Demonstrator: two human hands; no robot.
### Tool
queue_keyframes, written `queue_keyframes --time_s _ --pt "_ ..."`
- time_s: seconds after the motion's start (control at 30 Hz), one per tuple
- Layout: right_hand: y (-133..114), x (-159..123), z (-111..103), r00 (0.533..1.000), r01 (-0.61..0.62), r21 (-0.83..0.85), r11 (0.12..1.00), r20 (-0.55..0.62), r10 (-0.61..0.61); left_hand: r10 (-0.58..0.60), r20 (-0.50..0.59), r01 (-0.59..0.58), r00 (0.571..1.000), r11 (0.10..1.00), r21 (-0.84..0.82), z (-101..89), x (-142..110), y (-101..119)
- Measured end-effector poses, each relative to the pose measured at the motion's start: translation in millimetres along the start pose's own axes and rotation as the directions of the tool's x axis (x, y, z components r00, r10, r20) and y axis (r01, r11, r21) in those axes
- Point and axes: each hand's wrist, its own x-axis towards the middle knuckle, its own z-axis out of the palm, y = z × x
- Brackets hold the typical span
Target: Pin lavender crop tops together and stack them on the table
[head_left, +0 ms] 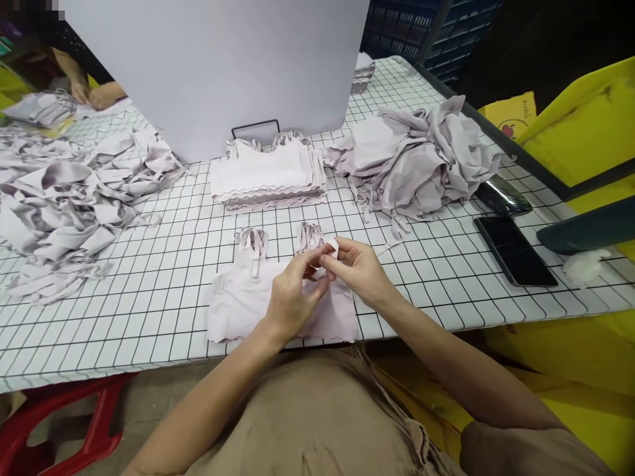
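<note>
A pale pink strappy top [243, 307] lies flat near the table's front edge, its left strap [254, 246] gathered in loops with a small adjuster on it. Over the top's right side, my left hand [296, 287] pinches a pale strap [331, 250]. Close against it, my right hand [358, 268] grips the same strap between thumb and fingers. The fingertips hide part of the strap, and the hands cover the top's right half in places. Behind the hands stands a neat stack of similar tops [270, 173].
Loose garment heaps lie at left [84, 192] and right [411, 158]. A white board [223, 66] rises behind the stack. A phone [516, 251] and a dark shiny object [505, 196] sit at right. Another person's hands [92, 94] work at far left. A red stool [99, 423] stands below.
</note>
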Motion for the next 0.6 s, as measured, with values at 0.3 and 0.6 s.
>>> queue_keyframes --time_s 0.3,0.6 --pt "5 -6 -11 0.991 -0.124 0.122 0.985 0.062 0.117 -0.11 0.062 0.118 0.992 0.984 -0.134 -23.7 -6 12" --pt "-7 -9 -10 0.884 0.399 -0.357 0.845 0.394 -0.251 -0.359 0.25 0.431 0.899 0.827 -0.362 -34.0 -8 21"
